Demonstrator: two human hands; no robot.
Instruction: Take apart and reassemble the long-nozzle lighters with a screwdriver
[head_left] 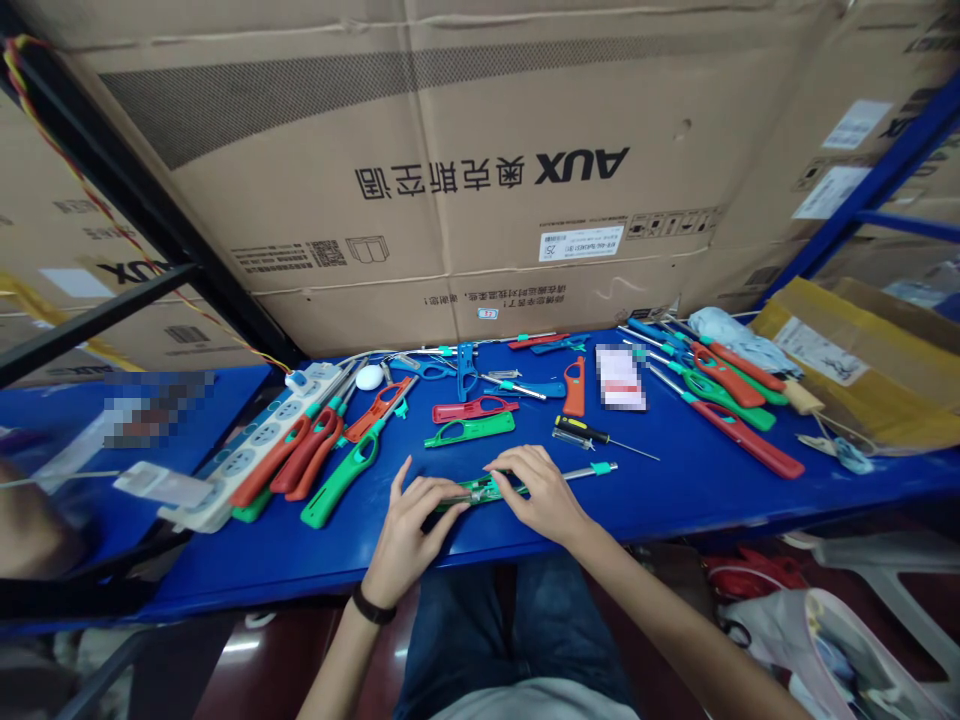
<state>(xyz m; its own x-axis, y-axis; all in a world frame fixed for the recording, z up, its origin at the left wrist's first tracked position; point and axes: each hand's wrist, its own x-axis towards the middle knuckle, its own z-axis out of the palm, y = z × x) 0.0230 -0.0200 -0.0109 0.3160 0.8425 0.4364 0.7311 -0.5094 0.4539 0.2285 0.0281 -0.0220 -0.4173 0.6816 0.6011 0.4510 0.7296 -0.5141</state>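
A green long-necked gas lighter (486,488), its casing opened so the inner parts show, lies near the front of the blue table. My left hand (420,510) pinches its handle end between thumb and fingers, index finger raised. Over its middle, my right hand (538,490) has thumb and fingertips closed on the green part. The metal tube with a teal tip (602,468) sticks out to the right beyond my right hand. Just behind lie a green handle shell (480,428), a red handle shell (454,411) and a yellow-black screwdriver (589,430).
Several lighters lie at the left on a white power strip (247,455), with more at the right beside a yellow bag (862,390). A large cardboard box (465,250) walls off the back. At far left, another person's hand (34,520) shows blurred.
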